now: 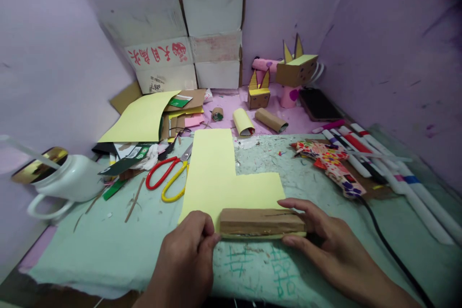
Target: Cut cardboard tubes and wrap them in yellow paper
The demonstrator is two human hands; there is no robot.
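Observation:
An L-shaped sheet of yellow paper [212, 168] lies flat on the green cloth. On its near edge rests a long brown cardboard box [262, 221], with a strip of yellow along its bottom front edge. My left hand [187, 250] is closed at the box's left end, thumb and forefinger pinching the near edge of the yellow paper. My right hand [325, 240] holds the box's right end, thumb at the front and fingers behind and on top.
Scissors [169, 173], paper scraps and a white mug [72, 178] are at the left. Paper rolls [270, 120] and a small eared cardboard box [259, 98] stand behind. A patterned glue gun [332, 163], its cord and markers [361, 139] lie right.

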